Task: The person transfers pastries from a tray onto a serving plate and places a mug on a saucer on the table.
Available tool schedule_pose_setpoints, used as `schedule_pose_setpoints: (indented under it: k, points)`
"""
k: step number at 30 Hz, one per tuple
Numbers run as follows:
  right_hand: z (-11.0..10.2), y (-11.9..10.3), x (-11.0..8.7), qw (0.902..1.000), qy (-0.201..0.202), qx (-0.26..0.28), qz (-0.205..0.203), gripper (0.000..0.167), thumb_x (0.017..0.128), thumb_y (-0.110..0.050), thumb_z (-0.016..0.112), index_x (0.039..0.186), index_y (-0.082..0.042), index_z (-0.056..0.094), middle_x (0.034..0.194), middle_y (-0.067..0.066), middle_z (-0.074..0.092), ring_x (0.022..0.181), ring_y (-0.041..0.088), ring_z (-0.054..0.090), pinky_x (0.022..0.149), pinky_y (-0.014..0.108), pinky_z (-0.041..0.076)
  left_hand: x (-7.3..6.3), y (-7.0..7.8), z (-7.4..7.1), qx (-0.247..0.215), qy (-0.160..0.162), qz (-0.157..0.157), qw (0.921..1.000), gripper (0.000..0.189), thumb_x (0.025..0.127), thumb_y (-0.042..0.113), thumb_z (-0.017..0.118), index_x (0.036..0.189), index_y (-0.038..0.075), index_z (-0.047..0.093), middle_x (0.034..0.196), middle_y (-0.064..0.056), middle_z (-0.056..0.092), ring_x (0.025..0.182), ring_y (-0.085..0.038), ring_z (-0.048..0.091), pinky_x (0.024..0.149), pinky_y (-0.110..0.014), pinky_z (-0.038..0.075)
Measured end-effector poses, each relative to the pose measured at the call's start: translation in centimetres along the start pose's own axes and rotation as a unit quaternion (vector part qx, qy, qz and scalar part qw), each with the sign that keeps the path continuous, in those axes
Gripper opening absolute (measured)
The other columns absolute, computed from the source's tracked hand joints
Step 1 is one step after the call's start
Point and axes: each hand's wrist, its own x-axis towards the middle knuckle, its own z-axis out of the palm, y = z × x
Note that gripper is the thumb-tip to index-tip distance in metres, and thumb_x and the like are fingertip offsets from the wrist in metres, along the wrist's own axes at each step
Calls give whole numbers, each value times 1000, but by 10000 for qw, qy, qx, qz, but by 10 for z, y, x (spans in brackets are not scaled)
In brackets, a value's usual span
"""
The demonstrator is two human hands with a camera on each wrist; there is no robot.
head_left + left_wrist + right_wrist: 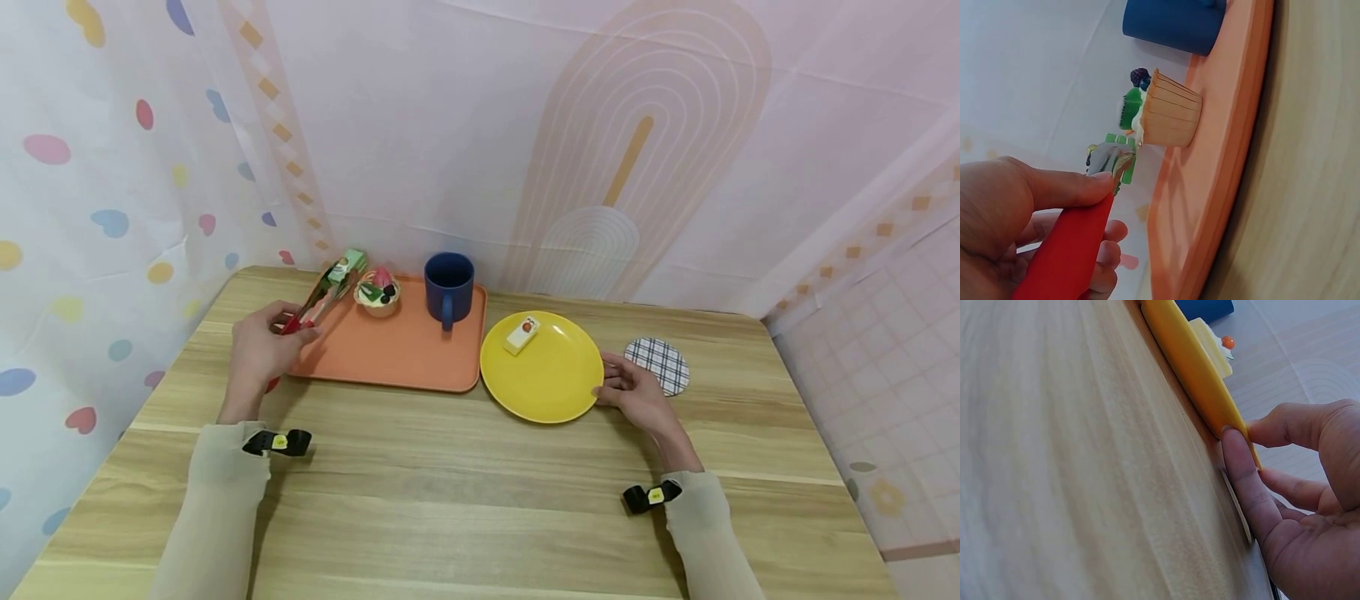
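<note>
A: Head view first; what have the left fingers got?

B: The left hand (262,346) is grasping red-handled tongs (291,324); ahead of its fingers and to their right, the tips hold a green cake slice (349,265); a fruit tart (377,297) sits ahead and to the right of those fingers, on an orange tray (405,354); a blue mug (449,287) stands farther right of them, on the same tray.

A: And the right fingers?

B: The right hand (639,396) is grasping the rim of a yellow plate (546,377); a pale yellow cake slice (522,334) lies on that plate, left of the fingers and farther away than they are; a checked coaster (662,362) lies on the worktop (450,483) beside the fingers, partly covered by the hand.

A: Left wrist view next?

B: Thumb and fingers are clenched about the red handle; the green cake slice is at the metal tips, just past the thumb; the fruit tart stands upright in its pleated case beyond the fingers; whether slice and tart touch, I cannot tell.

A: Right wrist view?

B: The plate's edge is pinched between the digits; the pale yellow slice is on it beyond the fingertips; the blue mug shows farther off.
</note>
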Motion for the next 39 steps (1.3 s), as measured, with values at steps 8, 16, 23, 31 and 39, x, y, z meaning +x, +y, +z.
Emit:
schedule_pose_setpoints:
  k: [8,16,23,31,39]
  points:
    - [0,2,1,10000,39,-42,6,64,94,-7,72,153,-6,46,132,23,60,102,17,62,80,17,53,-2,5,-4,-76,116,180,9997,43,93,29,75,128,5,67,118,-23,70,92,-30,64,62,-19,46]
    - [0,4,2,10000,23,-79,9,64,94,-7,72,153,-5,46,131,23,61,101,14,62,80,18,54,-4,12,-6,-128,194,289,9993,41,93,29,76,126,7,68,118,-23,70,96,-32,63,63,-19,45]
    - [0,4,2,10000,30,-80,-26,63,94,-7,72,152,-5,47,131,24,61,102,16,62,80,17,54,-7,19,-8,-100,138,369,9992,41,93,29,75,128,8,68,120,-24,69,97,-33,62,65,-21,45]
    - [0,4,2,9999,36,-47,96,64,93,-6,72,152,-6,47,132,22,60,102,15,62,80,18,55,-9,23,-5,-170,220,502,9984,41,92,30,76,127,9,69,118,-23,71,94,-30,63,63,-19,45]
    - [0,2,2,9999,57,22,88,64,93,-6,73,152,-6,48,132,23,61,105,20,62,79,18,55,-10,30,-5,-193,160,456,9986,45,92,32,77,130,10,67,121,-23,69,99,-30,60,69,-26,44]
